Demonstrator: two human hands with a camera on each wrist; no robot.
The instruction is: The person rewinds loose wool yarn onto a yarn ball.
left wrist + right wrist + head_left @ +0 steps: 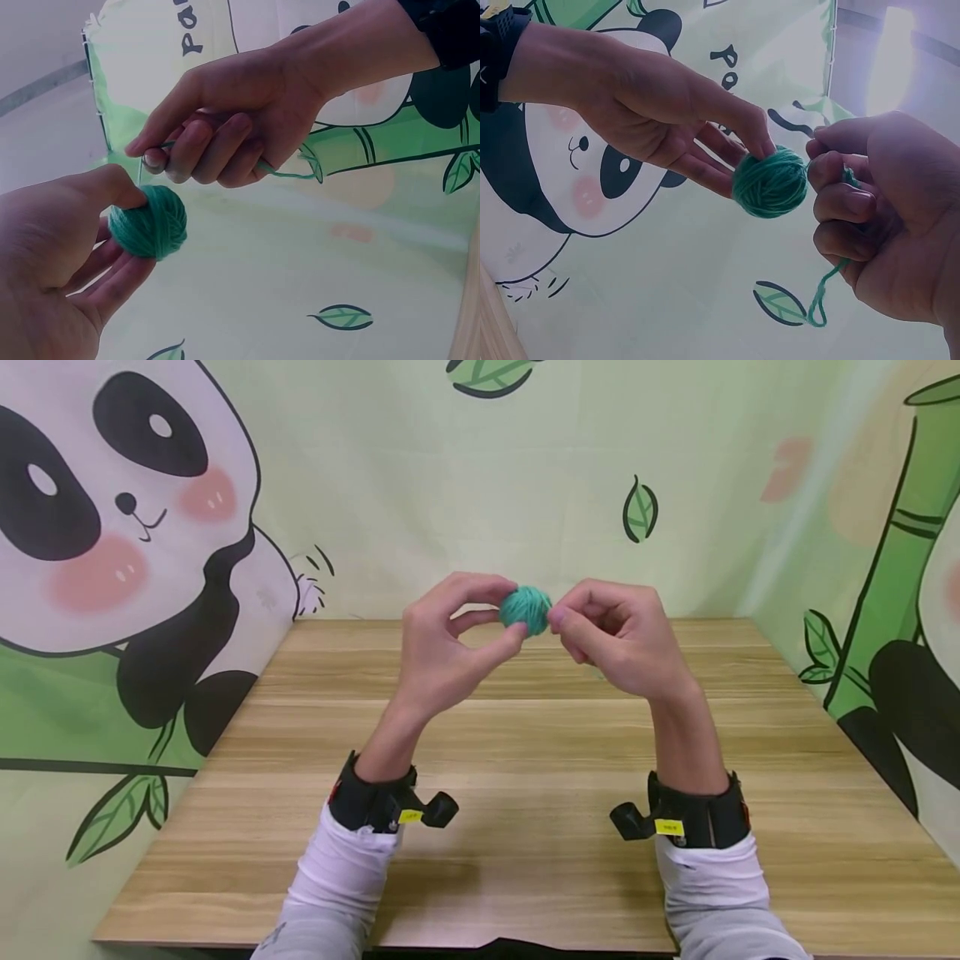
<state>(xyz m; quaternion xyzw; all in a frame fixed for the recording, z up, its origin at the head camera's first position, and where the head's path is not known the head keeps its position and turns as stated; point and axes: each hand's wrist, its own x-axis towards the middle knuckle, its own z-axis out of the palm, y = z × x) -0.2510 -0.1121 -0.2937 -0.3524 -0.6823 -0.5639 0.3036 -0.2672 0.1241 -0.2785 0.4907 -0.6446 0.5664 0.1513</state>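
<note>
A small ball of teal yarn (526, 610) is held up above the table between the thumb and fingers of my left hand (453, 639). Close to its right side, my right hand (622, 635) pinches a strand of the same yarn between thumb and forefinger. In the left wrist view a short length of strand (141, 171) runs from the pinch down to the ball. Past the curled fingers of the right hand, a loose yarn tail (819, 304) hangs out in a small loop, seen in the right wrist view. The other right fingers fold over the strand inside the palm.
Below the hands lies a wood-grain table (525, 860). Behind it hangs a pale green backdrop (375, 485) with printed pandas, leaves and bamboo. Both wrists wear black straps with small cameras (440, 810).
</note>
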